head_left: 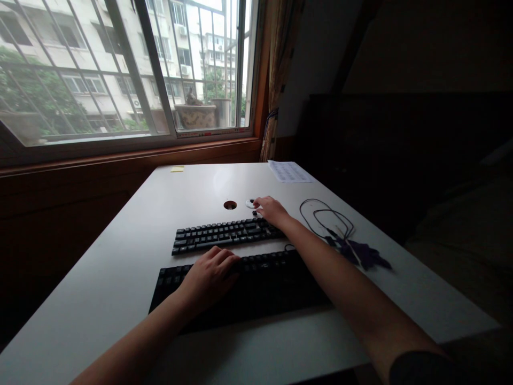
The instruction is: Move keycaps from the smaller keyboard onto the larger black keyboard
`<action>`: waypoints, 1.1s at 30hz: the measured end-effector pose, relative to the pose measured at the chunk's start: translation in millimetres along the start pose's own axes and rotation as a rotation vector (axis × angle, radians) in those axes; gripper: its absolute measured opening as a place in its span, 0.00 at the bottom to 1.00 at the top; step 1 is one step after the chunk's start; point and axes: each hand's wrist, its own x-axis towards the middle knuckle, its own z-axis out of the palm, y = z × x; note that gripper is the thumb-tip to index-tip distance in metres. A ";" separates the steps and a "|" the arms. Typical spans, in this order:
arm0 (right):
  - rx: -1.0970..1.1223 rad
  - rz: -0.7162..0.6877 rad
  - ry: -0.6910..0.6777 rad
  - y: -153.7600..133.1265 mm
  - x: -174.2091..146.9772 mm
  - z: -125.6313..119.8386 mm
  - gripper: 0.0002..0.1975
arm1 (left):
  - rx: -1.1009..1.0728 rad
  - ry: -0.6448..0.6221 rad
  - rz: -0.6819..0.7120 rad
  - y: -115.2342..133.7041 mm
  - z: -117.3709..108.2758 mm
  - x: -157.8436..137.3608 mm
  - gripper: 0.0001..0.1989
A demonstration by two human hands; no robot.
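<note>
My left hand lies over the near black keyboard, palm down. Its fingers are loosely bent over the top rows of keys, and part of the keyboard is hidden beneath it. Beyond the far black keyboard, my right hand reaches to a small white round dish. The fingertips are at the dish's right side, next to a small dark piece; thumb and forefinger look slightly apart. A black keycap lies on the tabletop just below these fingers. The far keyboard shows paler gaps among its keys.
A coiled dark cable and a crumpled purple cloth-like thing lie on the right of the white table. Printed paper and a yellow note are at the far edge. A round hole opens behind the keyboards.
</note>
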 end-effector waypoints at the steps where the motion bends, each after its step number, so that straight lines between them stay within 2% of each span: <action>1: -0.001 0.000 -0.006 -0.5 1.7 1.3 0.12 | -0.001 0.007 0.000 0.5 -0.5 0.1 0.16; 12: 0.048 -0.041 0.005 -4.3 5.9 7.0 0.12 | -0.006 -0.004 -0.003 0.7 0.0 0.1 0.15; 18: 0.140 -0.119 0.073 -9.7 -8.7 -12.8 0.12 | -0.007 -0.022 -0.006 -2.5 2.0 -1.9 0.16; 21: 0.194 -0.166 0.098 -10.7 -31.5 -29.6 0.11 | -0.004 -0.026 -0.006 -2.7 1.0 -1.7 0.16; 25: 0.287 -0.210 0.088 -3.6 -77.6 -46.9 0.11 | 0.008 -0.034 -0.003 -2.0 0.0 -1.1 0.16; 28: 0.388 -0.193 0.053 4.2 -116.0 -56.0 0.10 | 0.014 -0.025 0.003 -1.2 -0.9 -0.6 0.16; 33: 0.397 -0.160 -0.034 8.0 -167.9 -67.7 0.07 | 0.011 -0.007 0.013 -0.9 -2.7 -0.3 0.17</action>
